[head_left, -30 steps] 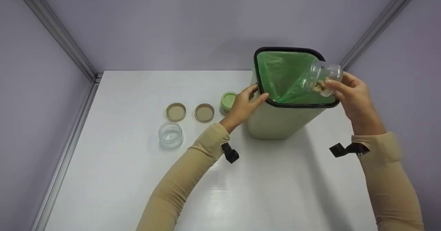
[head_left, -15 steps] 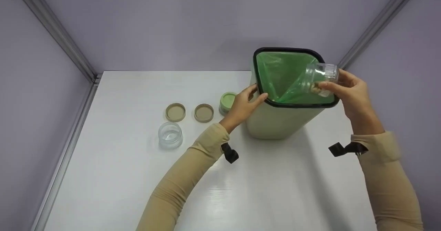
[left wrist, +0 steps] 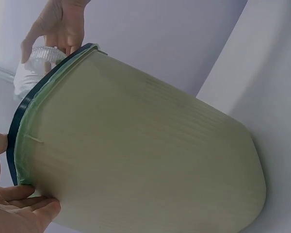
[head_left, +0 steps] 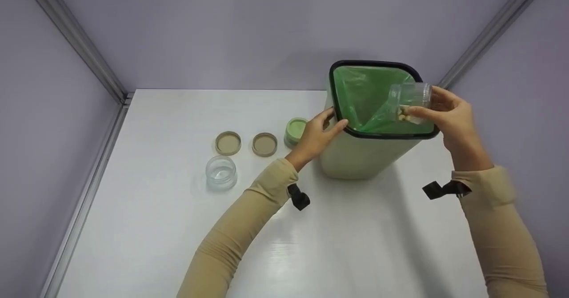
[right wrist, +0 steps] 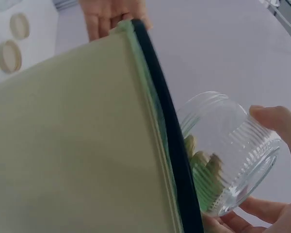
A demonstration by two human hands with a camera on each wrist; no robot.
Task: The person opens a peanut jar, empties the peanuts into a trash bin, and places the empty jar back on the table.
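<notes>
Two hands are busy at the bin (head_left: 355, 155) in the upper right of the frame. My right hand (head_left: 449, 120) has fingers and thumb curled round a clear jar (head_left: 411, 102), tipped on its side over the green liner (head_left: 360, 93) with its mouth pointing in. A few tan pieces (head_left: 403, 113) sit low in the jar, near the rim of the bin. My left hand (head_left: 315, 138) grips the bin's near-left corner, thumb over the black rim (head_left: 378, 134).

The bin looks tilted — if my left hand slackens, it could rock or slide on the desk (head_left: 178, 227). The jar is smooth and ribbed — a loose pinch and it drops in with the pieces. Held too close to the rim, pieces could bounce out onto the desk.

Left of centre lie two tan lids (head_left: 228, 142), a green-lidded jar (head_left: 294, 131) and an empty clear jar (head_left: 220, 172).
</notes>
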